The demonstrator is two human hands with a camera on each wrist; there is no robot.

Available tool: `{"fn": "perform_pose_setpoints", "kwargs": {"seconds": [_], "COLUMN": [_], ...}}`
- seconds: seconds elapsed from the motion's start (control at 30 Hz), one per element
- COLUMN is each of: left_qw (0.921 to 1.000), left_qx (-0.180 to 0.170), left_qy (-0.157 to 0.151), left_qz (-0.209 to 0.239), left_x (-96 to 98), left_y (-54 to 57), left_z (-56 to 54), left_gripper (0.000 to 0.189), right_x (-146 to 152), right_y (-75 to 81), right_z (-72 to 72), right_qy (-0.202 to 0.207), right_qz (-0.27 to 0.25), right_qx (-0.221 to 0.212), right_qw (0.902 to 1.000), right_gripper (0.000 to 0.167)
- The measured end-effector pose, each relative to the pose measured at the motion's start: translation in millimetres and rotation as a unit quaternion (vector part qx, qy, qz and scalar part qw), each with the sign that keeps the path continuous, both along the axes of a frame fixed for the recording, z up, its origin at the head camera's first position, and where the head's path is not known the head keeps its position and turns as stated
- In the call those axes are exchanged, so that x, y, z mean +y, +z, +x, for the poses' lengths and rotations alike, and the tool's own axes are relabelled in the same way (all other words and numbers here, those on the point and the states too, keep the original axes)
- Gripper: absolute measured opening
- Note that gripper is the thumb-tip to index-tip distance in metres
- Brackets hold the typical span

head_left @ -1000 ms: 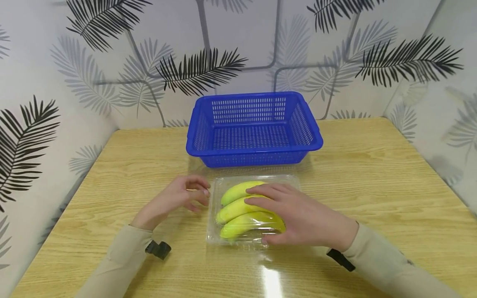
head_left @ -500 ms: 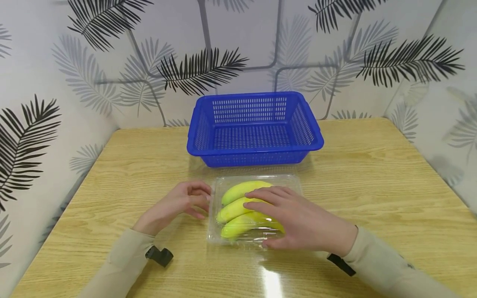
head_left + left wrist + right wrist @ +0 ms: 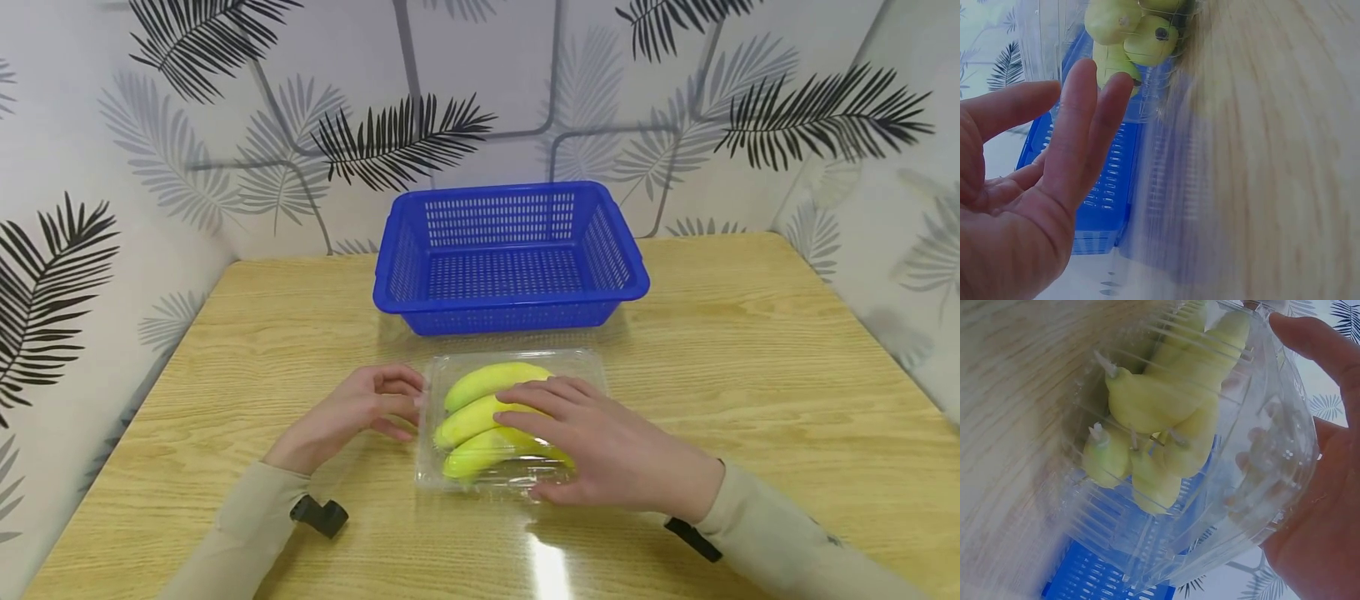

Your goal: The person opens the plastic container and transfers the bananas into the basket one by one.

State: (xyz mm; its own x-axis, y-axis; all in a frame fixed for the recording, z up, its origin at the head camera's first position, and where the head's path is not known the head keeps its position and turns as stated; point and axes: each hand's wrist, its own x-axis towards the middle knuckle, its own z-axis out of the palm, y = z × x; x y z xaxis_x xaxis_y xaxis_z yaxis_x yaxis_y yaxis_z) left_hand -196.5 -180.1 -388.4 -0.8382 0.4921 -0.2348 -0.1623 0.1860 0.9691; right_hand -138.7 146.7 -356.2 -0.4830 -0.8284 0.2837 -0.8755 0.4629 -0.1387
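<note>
A clear plastic clamshell box (image 3: 585,367) with several yellow bananas (image 3: 480,421) inside lies on the table. My right hand (image 3: 615,446) rests over its right part, fingers spread across the lid and thumb near the front edge. Through the plastic in the right wrist view, those fingers show faintly beyond the bananas (image 3: 1166,400). My left hand (image 3: 348,421) is beside the box's left edge, its fingers loosely bent. In the left wrist view, the left hand's fingertips (image 3: 1079,75) are close to the box wall; whether they touch it I cannot tell.
A blue perforated basket (image 3: 510,307) with nothing in it stands directly behind the box. The wooden table (image 3: 735,350) runs back to a wall (image 3: 480,58) with leaf patterns, and more wall rises on both sides.
My left hand has shifted slightly nearer the box's left edge. My right hand has slid a little toward the front. The box and basket stay put.
</note>
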Motion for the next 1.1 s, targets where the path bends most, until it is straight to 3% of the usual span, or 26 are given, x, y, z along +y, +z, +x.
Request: {"fn": "perform_pose_setpoints", "kwargs": {"seconds": [1.1], "left_qw": [0.9999], "left_qx": [-0.003], "left_qy": [0.012], "left_qz": [-0.004], "left_x": [4.3], "left_y": [1.2], "left_z": [3.6], "left_gripper": [0.044], "right_x": [1], "right_y": [-13.3], "right_z": [4.7], "right_qy": [0.001], "right_qz": [-0.068], "right_qx": [0.038], "right_qw": [0.9970], "right_gripper": [0.065]}}
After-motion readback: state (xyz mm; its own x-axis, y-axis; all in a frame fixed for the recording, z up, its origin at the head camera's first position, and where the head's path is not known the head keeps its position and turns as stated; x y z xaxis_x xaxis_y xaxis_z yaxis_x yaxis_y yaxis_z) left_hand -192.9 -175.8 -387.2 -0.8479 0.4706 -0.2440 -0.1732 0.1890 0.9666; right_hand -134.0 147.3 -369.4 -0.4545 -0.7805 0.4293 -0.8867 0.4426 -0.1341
